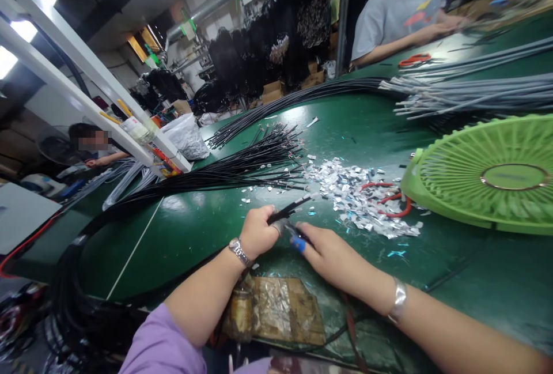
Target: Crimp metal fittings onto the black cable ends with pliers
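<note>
My left hand (259, 229), with a metal watch at the wrist, is closed around a few black cables (294, 208) whose ends stick out past the thumb. Close beside it, my right hand (326, 250) is closed too, with something blue around a finger. A small dark thing shows between its fingers, too blurred to name. Just beyond the hands lies a thick bundle of black cables (224, 167) with stripped ends. Scraps of silvery foil (345, 195) are heaped to its right.
A green fan (484, 175) lies at the right, beside red tool handles (400, 204). Grey cables (470, 94) and red-handled scissors (415, 60) are farther back. A taped cardboard piece (285, 310) is at the near edge. White posts (82, 91) rise at left. Two other people sit across the table.
</note>
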Demonstrator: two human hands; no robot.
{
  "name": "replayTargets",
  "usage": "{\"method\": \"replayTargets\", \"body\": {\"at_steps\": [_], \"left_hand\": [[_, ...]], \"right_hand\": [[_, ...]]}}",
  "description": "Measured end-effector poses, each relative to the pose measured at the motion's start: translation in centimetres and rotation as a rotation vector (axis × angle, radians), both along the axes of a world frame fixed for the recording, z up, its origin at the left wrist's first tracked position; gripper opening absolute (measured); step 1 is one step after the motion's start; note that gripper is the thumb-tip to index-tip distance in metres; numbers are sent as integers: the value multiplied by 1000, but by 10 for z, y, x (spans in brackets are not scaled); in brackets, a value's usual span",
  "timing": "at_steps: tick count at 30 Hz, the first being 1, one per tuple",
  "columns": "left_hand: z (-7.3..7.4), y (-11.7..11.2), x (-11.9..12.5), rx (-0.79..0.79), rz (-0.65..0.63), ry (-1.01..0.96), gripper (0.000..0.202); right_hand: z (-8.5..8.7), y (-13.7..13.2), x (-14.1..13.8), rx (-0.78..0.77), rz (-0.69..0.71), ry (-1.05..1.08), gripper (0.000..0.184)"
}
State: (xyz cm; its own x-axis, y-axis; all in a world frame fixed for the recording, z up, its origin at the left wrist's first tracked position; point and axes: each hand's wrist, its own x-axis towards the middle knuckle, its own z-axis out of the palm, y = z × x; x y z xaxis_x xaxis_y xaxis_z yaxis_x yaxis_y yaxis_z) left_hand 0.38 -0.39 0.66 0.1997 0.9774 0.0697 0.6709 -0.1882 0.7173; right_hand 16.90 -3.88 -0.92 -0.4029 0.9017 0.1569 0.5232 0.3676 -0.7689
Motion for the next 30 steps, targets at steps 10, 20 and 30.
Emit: {"method": "replayTargets", "body": {"at_steps": [10,20,30], "left_hand": [[-1,-3,1,-303,-66,-225,22],[12,-1,-6,-561,-243,-284,42],[13,6,-10,-953,-404,-447,46]], "right_hand": [[-9,26,16,-79,-204,310,16],[-2,24,19,-103,77,343,26],[0,18,24,168,197,242,20]]}}
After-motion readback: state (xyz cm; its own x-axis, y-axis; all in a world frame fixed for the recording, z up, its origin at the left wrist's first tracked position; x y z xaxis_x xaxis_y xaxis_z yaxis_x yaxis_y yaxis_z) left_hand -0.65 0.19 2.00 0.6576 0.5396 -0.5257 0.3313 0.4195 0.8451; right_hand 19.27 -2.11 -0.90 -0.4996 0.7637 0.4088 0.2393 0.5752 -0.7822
